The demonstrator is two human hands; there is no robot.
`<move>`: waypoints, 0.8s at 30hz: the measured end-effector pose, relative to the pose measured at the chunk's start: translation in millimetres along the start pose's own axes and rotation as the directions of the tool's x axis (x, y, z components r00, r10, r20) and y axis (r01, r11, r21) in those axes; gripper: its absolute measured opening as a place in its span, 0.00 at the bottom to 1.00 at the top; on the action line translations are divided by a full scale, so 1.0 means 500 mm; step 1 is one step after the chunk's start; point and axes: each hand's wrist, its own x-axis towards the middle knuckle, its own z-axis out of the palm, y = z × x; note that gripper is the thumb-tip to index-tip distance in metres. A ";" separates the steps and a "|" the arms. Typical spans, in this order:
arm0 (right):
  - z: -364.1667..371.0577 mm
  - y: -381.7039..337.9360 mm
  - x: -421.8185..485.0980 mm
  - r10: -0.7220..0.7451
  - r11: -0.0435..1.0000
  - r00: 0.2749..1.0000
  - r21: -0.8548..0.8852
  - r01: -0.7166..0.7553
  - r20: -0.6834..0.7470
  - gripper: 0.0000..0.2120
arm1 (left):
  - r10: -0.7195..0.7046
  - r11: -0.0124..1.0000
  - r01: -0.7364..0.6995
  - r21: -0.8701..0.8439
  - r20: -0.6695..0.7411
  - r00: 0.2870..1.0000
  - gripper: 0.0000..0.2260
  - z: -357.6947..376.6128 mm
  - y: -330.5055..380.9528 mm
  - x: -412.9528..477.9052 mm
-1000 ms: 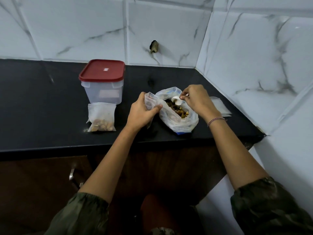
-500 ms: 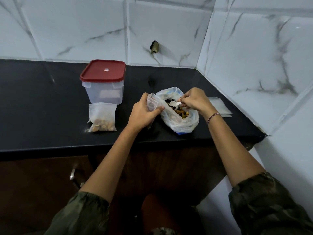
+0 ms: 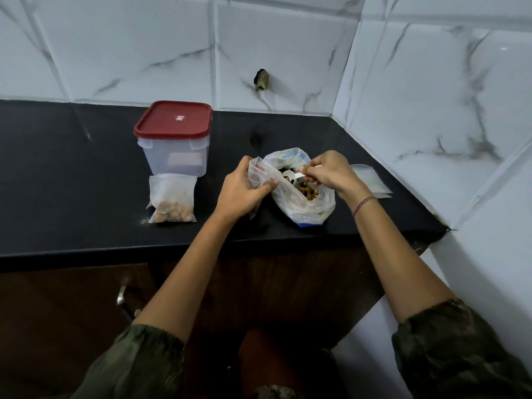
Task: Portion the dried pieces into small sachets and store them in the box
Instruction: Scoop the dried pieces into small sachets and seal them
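Note:
My left hand (image 3: 241,191) grips a small clear sachet (image 3: 259,174), held open beside a large plastic bag (image 3: 308,208) of dried pieces (image 3: 308,191) on the black counter (image 3: 86,203). My right hand (image 3: 328,171) pinches the handle of a white spoon (image 3: 290,177) whose bowl is inside the bag's mouth. A filled sachet (image 3: 172,198) lies flat in front of a clear box with a red lid (image 3: 174,136), which is closed.
A small stack of empty sachets (image 3: 371,181) lies to the right of the bag near the tiled corner wall. The counter's front edge runs just below my wrists, with dark cabinet doors and a metal handle (image 3: 122,295) beneath.
My right hand has dipped the spoon lower into the big bag. My left hand keeps holding the sachet in about the same place.

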 end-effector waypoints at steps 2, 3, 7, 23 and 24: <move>-0.003 -0.002 0.000 0.050 0.997 0.999 0.065 -0.051 0.021 0.06 | 0.003 1.000 -0.003 -0.004 0.007 1.000 0.17 0.001 0.001 0.000; -0.006 -0.002 -0.001 0.082 0.990 0.996 0.109 -0.086 0.040 0.06 | 0.003 1.000 -0.003 -0.001 0.010 1.000 0.17 0.001 0.000 -0.001; -0.020 0.003 -0.003 0.172 0.946 0.982 0.265 -0.187 0.079 0.07 | -0.001 1.000 0.001 -0.005 0.013 1.000 0.17 0.001 -0.002 0.001; -0.051 0.005 -0.039 0.195 0.654 0.973 0.724 -0.222 0.122 0.02 | 0.050 0.997 -0.046 0.058 -0.077 0.996 0.18 0.000 -0.001 -0.003; -0.048 -0.004 -0.044 0.171 0.645 0.977 0.735 -0.208 0.127 0.03 | 0.055 0.997 -0.051 0.056 -0.076 0.996 0.18 0.000 -0.001 -0.003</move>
